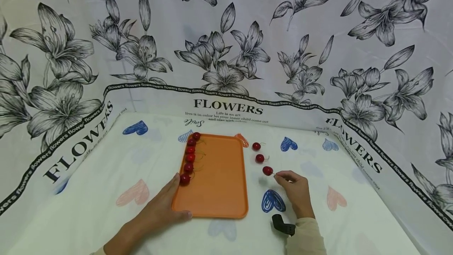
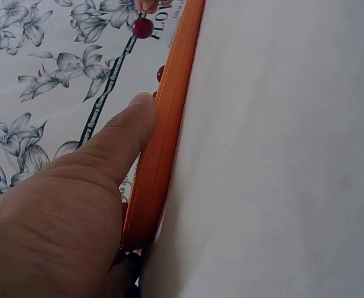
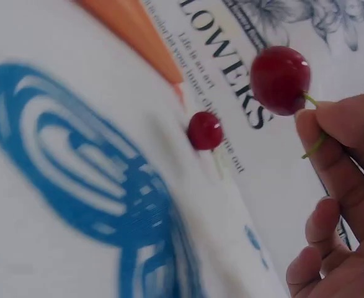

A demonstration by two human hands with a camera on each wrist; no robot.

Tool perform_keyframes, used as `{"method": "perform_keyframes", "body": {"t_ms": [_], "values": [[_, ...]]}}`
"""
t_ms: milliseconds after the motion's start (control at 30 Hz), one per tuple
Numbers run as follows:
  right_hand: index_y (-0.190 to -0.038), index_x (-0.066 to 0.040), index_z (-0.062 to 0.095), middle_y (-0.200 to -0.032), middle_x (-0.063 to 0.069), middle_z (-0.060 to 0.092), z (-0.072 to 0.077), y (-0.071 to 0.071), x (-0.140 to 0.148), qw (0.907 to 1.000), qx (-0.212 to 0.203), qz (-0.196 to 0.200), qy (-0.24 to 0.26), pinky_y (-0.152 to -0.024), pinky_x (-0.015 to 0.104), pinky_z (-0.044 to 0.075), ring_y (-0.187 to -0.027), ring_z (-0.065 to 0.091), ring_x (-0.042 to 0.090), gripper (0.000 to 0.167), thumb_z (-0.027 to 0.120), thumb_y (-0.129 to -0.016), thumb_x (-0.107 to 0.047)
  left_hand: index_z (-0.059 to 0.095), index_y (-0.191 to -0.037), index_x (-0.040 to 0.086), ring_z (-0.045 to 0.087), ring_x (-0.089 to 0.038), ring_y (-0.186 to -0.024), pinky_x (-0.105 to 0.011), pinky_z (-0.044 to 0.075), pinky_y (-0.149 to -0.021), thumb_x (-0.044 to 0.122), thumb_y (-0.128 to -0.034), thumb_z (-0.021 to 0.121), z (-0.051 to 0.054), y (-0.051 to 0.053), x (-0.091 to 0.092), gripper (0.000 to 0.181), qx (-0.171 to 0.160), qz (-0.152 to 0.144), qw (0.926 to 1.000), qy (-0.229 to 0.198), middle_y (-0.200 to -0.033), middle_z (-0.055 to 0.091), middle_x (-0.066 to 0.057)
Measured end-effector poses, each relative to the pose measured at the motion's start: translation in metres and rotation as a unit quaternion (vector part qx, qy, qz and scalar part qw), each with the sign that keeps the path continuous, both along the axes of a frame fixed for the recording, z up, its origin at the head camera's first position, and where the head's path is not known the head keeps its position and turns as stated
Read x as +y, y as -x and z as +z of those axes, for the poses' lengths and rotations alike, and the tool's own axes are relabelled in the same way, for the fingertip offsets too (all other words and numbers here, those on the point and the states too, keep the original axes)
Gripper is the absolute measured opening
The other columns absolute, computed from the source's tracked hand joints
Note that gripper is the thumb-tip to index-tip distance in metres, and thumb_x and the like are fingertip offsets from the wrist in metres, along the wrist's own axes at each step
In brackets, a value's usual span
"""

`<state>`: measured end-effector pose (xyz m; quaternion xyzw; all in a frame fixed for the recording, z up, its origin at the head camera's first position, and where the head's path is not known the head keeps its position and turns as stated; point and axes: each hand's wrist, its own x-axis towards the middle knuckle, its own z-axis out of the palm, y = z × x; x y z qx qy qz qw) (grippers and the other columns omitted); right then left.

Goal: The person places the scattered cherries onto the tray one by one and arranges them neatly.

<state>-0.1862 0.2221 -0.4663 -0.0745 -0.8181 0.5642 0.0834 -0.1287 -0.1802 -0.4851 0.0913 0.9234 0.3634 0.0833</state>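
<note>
My right hand [image 1: 294,190] pinches a red cherry [image 1: 267,170] by its stem, right of the orange tray [image 1: 216,176]. In the right wrist view, thumb and forefinger hold the green stem and the cherry [image 3: 281,81] hangs clear of the cloth. My left hand [image 1: 162,206] rests at the tray's near left corner, its fingers along the left side and its thumb on the near rim. The thumb lies straight along the tray edge [image 2: 166,149] in the left wrist view. Several cherries [image 1: 190,158] with stems form a row along the tray's left side.
Two loose cherries, one farther [image 1: 256,146] and one nearer [image 1: 260,158], lie on the cloth right of the tray. A white cloth with printed hearts [image 1: 273,201] covers the table. Behind it rises a flower-printed curtain [image 1: 226,62]. A black device [image 1: 282,224] sits by the right wrist.
</note>
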Motion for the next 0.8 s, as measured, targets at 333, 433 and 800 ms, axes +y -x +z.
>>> {"method": "perform_keyframes", "body": {"t_ms": [333,433,800], "values": [[-0.101,0.003,0.071,-0.099,0.011,0.067,0.048,-0.014,-0.001,0.9853,0.118,-0.053,0.112,-0.091,0.035,0.040,-0.100,0.058,0.023,0.029,0.075,-0.087,-0.022,0.012,-0.155,0.009,0.014,-0.032,-0.143,-0.054,0.023,-0.109,0.068,-0.0667,0.074,0.005,0.000,0.002,0.123,-0.018,0.012,0.9998,0.003,-0.160,0.011,-0.007],[-0.100,0.010,0.069,-0.095,0.013,0.068,0.063,-0.018,-0.005,0.9731,0.166,-0.033,0.157,-0.091,0.032,0.045,-0.097,0.060,0.026,0.028,0.075,-0.086,-0.013,0.012,-0.155,0.009,0.014,-0.032,-0.143,-0.054,0.023,-0.109,0.068,-0.0661,0.074,0.004,0.000,0.003,0.123,-0.021,0.015,0.9997,0.003,-0.160,0.012,-0.008],[-0.101,0.020,0.062,-0.093,0.015,0.068,0.099,-0.025,-0.024,0.9479,0.252,0.051,0.188,-0.087,0.029,0.050,-0.092,0.064,0.026,0.024,0.069,-0.087,0.002,0.012,-0.155,0.011,0.015,-0.030,-0.143,-0.053,0.025,-0.109,0.070,-0.0666,0.073,0.000,0.001,0.001,0.122,-0.012,0.010,0.9999,0.002,-0.160,0.012,-0.004]]}}
